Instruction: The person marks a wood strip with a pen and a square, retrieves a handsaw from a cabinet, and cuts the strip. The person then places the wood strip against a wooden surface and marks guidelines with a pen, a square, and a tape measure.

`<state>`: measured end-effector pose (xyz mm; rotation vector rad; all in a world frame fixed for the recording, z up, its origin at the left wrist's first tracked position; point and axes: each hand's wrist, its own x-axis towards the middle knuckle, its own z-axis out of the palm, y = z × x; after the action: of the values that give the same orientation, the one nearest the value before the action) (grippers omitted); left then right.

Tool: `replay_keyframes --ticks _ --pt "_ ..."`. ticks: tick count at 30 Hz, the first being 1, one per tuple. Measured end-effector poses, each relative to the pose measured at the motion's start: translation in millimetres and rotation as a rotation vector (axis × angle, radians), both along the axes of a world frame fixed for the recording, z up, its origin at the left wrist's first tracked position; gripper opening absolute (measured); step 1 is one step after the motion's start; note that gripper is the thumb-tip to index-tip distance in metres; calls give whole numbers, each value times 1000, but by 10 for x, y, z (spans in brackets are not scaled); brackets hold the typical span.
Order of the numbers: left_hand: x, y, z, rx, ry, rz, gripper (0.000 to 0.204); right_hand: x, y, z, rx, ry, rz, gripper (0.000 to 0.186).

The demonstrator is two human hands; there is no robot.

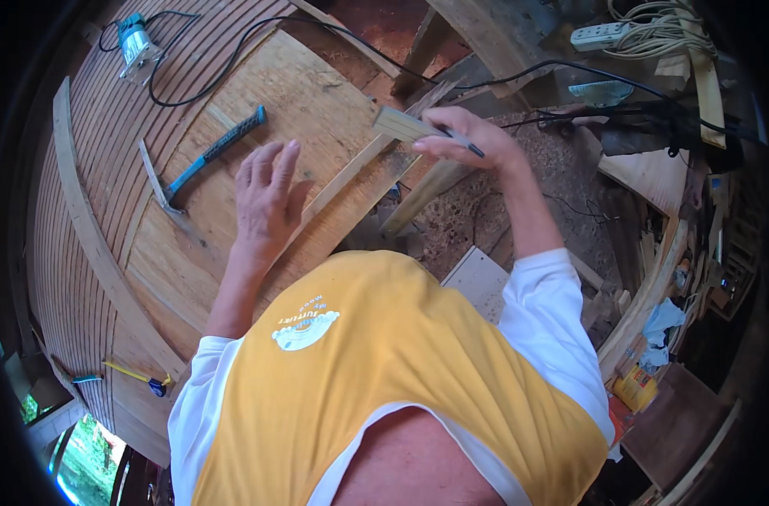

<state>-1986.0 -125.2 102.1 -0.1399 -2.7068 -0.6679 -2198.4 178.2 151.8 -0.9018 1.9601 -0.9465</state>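
Observation:
My right hand [477, 139] is closed round a small flat piece of wood [401, 126], with a dark pen-like stick [465, 142] also between the fingers; its exact kind is unclear. My left hand [266, 194] holds nothing, its fingers stretched out over the plywood board [304, 84]. Between the two hands a narrow wooden strip [342, 179] lies along the board's right edge. Left of my left hand rests a hammer [212, 158] with a blue and black handle, its metal head toward the slatted surface.
A teal and silver power tool [137, 46] sits at the far left, its black cord [250, 38] running across the top. A tape measure [158, 386] lies near left. At far right are a white power strip [599, 35], coiled cable [654, 29] and scrap wood [650, 177].

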Motion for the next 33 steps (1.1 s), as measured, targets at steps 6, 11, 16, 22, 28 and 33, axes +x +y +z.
replay_keyframes --ticks 6,11,16,22,28,33 --pt "-834 677 -161 -138 123 133 71 -578 -1021 -863 -58 117 356 40" --pt "-699 541 -788 -62 -56 235 69 -566 -862 -850 -223 230 83 34" --pt "-577 831 -857 -67 -207 448 61 -913 127 -964 -65 929 -151 37" --pt "-651 1302 -753 -73 -196 506 49 -951 407 -1308 95 1005 -106 34" --pt "-619 1350 -891 -85 -54 523 48 -901 330 -1389 9 953 -156 36" --pt "-631 1360 -832 -86 -47 482 48 -873 266 -1322 -166 1027 -244 39"
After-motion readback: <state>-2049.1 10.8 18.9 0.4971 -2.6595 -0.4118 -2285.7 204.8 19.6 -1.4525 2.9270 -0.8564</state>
